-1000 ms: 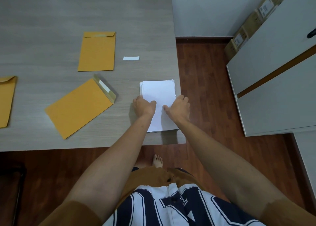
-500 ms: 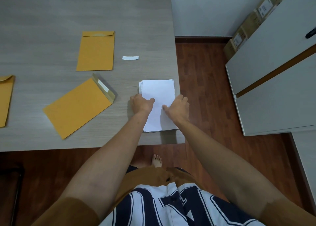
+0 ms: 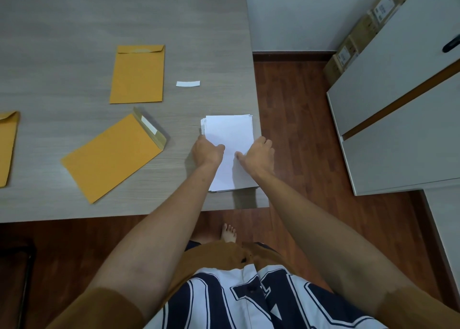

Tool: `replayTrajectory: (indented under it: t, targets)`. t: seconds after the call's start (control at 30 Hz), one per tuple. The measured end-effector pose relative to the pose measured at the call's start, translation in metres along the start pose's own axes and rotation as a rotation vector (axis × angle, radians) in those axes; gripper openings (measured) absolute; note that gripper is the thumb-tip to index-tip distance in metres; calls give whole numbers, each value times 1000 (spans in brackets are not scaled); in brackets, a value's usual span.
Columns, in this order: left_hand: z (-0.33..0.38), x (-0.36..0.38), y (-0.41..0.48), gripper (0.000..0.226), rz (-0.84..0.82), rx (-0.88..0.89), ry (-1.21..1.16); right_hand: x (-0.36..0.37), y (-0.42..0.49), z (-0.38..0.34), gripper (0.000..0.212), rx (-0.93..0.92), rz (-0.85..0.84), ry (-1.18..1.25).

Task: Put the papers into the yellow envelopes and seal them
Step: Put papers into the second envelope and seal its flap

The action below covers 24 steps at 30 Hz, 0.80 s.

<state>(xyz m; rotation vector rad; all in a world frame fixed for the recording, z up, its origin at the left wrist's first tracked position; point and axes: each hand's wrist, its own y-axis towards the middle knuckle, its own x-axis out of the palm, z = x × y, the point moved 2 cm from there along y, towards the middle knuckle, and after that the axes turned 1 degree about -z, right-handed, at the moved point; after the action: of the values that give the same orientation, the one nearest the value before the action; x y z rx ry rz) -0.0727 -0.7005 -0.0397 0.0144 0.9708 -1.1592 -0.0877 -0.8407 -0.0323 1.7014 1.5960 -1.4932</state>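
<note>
Papers (image 3: 229, 132) barely moved: still stacked at the table's (image 3: 74, 30) near right corner.
Head view: left hand (image 3: 207, 152) and right hand (image 3: 257, 157) keep clasping their side edges, thumbs on top; nothing lifted yet, and the open yellow envelope (image 3: 109, 154) waits well left.

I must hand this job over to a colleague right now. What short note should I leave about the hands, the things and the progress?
Left hand and right hand both grip the paper stack by its sides, near the right front corner of the table.
Far envelope: flap folded down, seemingly sealed; a loose white strip lies beside it.
Angled envelope: flap open, not sealed; probably next to fill.
Third envelope at the left edge: partly out of view.
Left to do: insert papers, seal.
</note>
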Motion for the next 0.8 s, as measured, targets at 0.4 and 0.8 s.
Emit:
replayTrajectory:
  t: [0.4,0.8]
  targets:
    - [-3,1,0,44,10,-33,-132,0,1,1,74,-2,2,0]
    - [0,-6,4,30,101,41,-130,0,0,1,72,-28,9,-18]
